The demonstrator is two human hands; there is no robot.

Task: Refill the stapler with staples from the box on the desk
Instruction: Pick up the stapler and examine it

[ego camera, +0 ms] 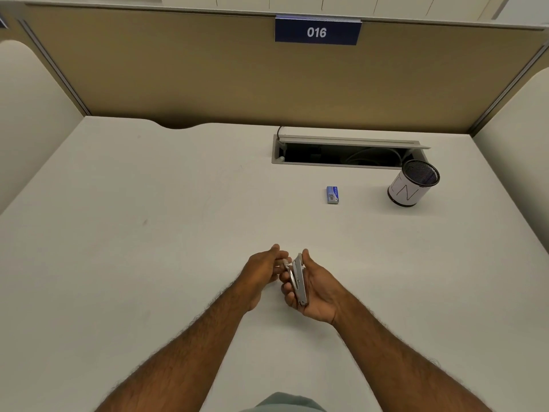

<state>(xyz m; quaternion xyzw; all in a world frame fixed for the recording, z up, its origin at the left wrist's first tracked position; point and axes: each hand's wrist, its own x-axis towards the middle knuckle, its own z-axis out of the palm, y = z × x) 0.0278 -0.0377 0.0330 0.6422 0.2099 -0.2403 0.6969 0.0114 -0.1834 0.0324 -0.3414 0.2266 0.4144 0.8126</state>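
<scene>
Stapler [298, 282], long axis pointing away, gripped in right hand [316, 289], left hand [263, 270] pinching its far end; box [332, 194] well beyond, nearer the right.

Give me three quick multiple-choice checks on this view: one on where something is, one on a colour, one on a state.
1. Where is the staple box?
A. in the left hand
B. on the desk, left of the mesh cup
C. inside the cable tray

2. What colour is the box?
A. blue
B. red
C. green

3. What is the stapler's state?
A. lying on the desk
B. standing in the cup
C. held in the right hand

Answers: 1 B, it lies alone on the desk beside the mesh cup. 2 A, its face is blue. 3 C, the right hand cradles the stapler while the left hand touches its front end.
</scene>
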